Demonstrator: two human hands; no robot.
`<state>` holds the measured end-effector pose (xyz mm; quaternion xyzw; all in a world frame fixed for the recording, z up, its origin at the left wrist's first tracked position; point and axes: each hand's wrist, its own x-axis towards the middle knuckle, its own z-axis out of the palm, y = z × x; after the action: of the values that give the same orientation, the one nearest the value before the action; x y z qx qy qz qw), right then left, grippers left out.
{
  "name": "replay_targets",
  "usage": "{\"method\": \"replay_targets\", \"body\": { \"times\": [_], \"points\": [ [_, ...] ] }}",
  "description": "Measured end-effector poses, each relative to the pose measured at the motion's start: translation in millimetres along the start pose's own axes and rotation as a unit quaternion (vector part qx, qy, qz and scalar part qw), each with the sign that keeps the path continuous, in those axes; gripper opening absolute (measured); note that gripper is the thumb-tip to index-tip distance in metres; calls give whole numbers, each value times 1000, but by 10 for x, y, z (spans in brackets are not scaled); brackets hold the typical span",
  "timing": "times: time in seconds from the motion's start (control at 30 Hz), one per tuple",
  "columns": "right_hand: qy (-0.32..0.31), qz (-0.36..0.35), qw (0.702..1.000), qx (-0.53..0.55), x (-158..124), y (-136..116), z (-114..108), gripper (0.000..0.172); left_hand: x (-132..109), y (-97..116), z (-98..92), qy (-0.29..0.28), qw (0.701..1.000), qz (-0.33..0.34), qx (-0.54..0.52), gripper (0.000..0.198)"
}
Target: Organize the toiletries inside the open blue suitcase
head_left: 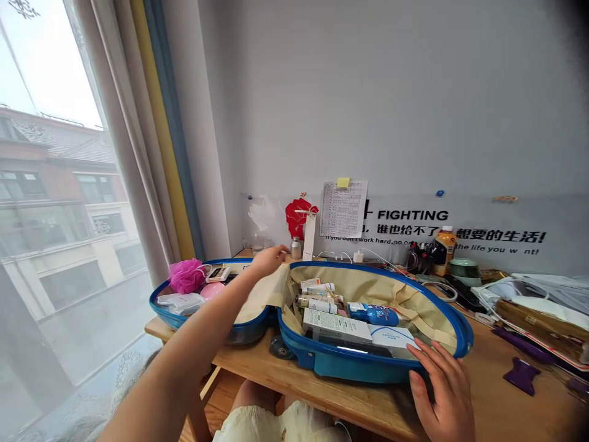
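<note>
My left hand (pixel 271 258) reaches across the open blue suitcase (pixel 363 363), fingers stretched out towards a small metal-capped bottle (pixel 295 248) behind it. Whether the fingertips touch the bottle is hard to make out. With fingers spread, my right hand (pixel 442 387) lies at the suitcase's near right rim, fingertips by a white box (pixel 391 336). Inside the right half are a grey-and-white carton (pixel 338 324), a blue bottle (pixel 375 313) and several small tubes (pixel 322 306). A pink bath puff (pixel 186 276) and a white packet (pixel 180 302) lie in the left half.
The suitcase lies on a wooden desk (pixel 488 393) against a wall. An orange bottle (pixel 444 250), cables, a brown case (pixel 543 325) and a purple object (pixel 521 376) are at the right. A curtained window (pixel 50 184) is on the left.
</note>
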<state>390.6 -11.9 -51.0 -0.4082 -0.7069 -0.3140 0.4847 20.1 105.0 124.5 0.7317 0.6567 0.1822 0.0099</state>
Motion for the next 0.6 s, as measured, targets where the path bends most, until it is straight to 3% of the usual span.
{"method": "replay_targets", "body": {
  "times": [0.17, 0.3, 0.43, 0.6],
  "points": [
    [-8, -3, 1000, -7, -4, 16, -5, 33, -181, -873, -341, 50, 988, -139, 38, 39],
    [-1, 0, 1000, -1, 9, 17, 3, 32, -375, -1410, -275, 44, 967, -238, 78, 41],
    [-1, -8, 1000, 0, 33, 0, 4, 32, -449, -1678, -41, 11, 945, -309, 104, 41],
    [-1, 2, 1000, 2, 10, -2, 9, 33, -339, -1735, 165, -23, 935, -335, 111, 41]
  ]
}}
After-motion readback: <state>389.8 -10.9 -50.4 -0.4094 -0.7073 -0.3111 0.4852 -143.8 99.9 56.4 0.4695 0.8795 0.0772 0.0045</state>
